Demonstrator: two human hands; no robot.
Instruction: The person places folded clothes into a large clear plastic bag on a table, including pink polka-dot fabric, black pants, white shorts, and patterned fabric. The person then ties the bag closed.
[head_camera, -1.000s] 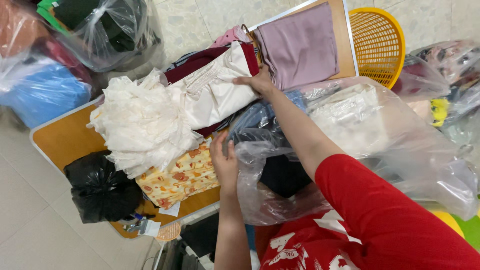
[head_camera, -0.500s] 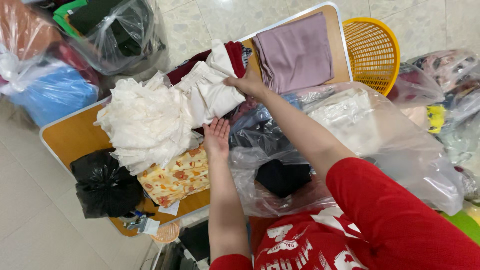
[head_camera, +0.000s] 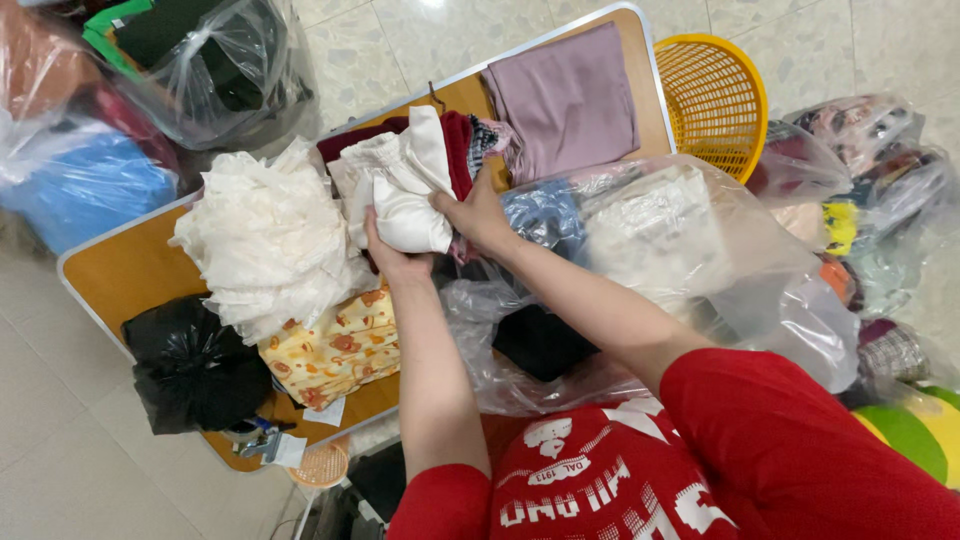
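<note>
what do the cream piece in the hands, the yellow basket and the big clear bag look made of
Cream garment: soft woven cloth, matte, folds and bunches under both hands. Yellow basket: likely rigid moulded plastic, with an open lattice wall. Clear bag: thin plastic film, glossy, crinkled, see-through.

Cream garment (head_camera: 405, 190) was gathered from flat spread into bunched bundle (maroon cloth (head_camera: 458, 145) beneath more exposed). Left hand (head_camera: 392, 255), earlier open beside plastic bag (head_camera: 680, 260), was brought under bundle; right hand (head_camera: 475, 215) was drawn nearer.
</note>
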